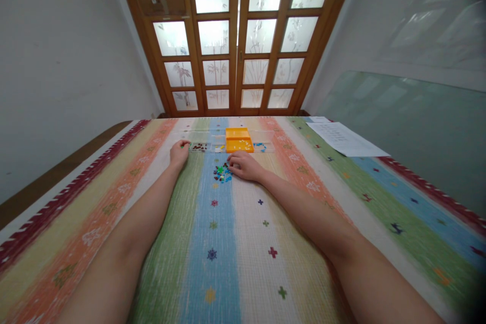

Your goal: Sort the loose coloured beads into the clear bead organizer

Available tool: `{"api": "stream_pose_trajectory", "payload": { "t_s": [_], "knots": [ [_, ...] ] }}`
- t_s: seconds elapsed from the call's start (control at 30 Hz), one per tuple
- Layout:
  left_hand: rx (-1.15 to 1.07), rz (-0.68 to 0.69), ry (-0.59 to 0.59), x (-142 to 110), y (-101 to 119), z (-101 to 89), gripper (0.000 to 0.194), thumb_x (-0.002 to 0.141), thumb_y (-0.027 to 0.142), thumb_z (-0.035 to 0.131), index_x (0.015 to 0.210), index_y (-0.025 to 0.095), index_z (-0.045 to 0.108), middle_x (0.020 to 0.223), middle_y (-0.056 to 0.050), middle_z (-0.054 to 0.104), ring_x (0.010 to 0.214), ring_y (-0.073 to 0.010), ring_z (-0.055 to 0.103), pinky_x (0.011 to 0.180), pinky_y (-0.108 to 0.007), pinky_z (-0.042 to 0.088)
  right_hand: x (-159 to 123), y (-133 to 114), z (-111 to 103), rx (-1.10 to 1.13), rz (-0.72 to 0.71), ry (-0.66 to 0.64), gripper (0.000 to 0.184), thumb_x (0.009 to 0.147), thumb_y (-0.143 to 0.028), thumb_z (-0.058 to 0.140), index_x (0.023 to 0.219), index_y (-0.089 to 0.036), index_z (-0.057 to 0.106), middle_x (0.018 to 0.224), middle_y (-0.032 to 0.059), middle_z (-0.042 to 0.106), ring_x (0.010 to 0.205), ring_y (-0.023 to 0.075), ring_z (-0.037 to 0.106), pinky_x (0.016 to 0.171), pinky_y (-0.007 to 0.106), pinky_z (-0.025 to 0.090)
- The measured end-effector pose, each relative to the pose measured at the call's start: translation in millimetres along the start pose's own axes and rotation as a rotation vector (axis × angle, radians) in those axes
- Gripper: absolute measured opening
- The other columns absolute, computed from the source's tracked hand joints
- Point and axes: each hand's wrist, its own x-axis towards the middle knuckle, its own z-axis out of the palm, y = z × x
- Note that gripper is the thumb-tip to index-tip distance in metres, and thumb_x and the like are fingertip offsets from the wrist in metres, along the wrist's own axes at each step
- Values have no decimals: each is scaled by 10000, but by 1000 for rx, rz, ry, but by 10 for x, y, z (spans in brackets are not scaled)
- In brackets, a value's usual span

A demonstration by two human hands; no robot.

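Lying toward the bench's (167, 268) far edge, the mixed pieces (221, 173) sit just nearer than the clear tray (270, 148) and open yellow box (238, 133), presumably for short reaches. The left hand (178, 153) bends at the tray's left end, the right hand (245, 166) curls beside the pieces' right side; whether either pinches anything, I cannot tell.

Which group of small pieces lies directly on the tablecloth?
The mixed pile beside the right hand: green, blue and dark pieces lie together on the tablecloth. The other groups, such as the brown pieces, sit in clear containers or the orange box.
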Motion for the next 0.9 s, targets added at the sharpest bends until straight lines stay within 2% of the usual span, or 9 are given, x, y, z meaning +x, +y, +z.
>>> {"api": "stream_pose_trajectory", "payload": {
  "t_s": [0.13, 0.3, 0.47, 0.57, 0.67, 0.9],
  "knots": [
    [45, 63, -8, -41, 74, -21, 294, 869, 276, 539, 1021, 198, 778, 1057, -72, 776, 1020, -243, 685, 944, -333, 481, 19, -110, -25, 64, -65, -69, 80, 856, -258, 698, 811, -206, 657, 1187, 86, 671, 1098, 245, 594, 1009, 416, 458],
    [70, 88, -21, -67, 119, -15, 283, 882, 273, 534, 1016, 204, 773, 1065, -68, 774, 1022, -242, 682, 951, -339, 482, 32, -161, -9, 110, -113, -130, 113, 761, -177, 717, 848, -204, 650, 1268, 95, 626, 1169, 255, 564, 1051, 435, 445],
    [83, 108, -42, -82, 128, 1, 278, 894, 276, 529, 1019, 205, 768, 1070, -69, 770, 1039, -243, 676, 968, -345, 478, 33, -119, 7, 85, -115, -113, 43, 865, -225, 689, 889, -204, 659, 1284, 97, 617, 1174, 246, 569, 1042, 426, 448],
    [91, 120, -54, -97, 141, 0, 276, 901, 273, 528, 1030, 207, 763, 1094, -71, 764, 1069, -244, 666, 993, -346, 469, 29, -98, 7, 57, -98, -102, 77, 916, -279, 676, 942, -206, 675, 1250, 100, 637, 1161, 244, 580, 1032, 424, 450],
    [92, 133, -62, -110, 155, -4, 272, 902, 264, 524, 1017, 207, 763, 1087, -74, 763, 1062, -246, 665, 992, -350, 468, 28, -109, -2, 52, -104, -111, 112, 904, -294, 696, 976, -210, 681, 1249, 102, 643, 1161, 250, 581, 1033, 426, 451],
    [90, 143, -91, -126, 187, -4, 277, 903, 256, 526, 1030, 202, 766, 1084, -81, 761, 1064, -252, 661, 997, -355, 469, 35, -159, -3, 73, -80, -117, 82, 877, -204, 666, 956, -222, 676, 1195, 82, 667, 1134, 242, 590, 1029, 421, 454]
  ]
}}
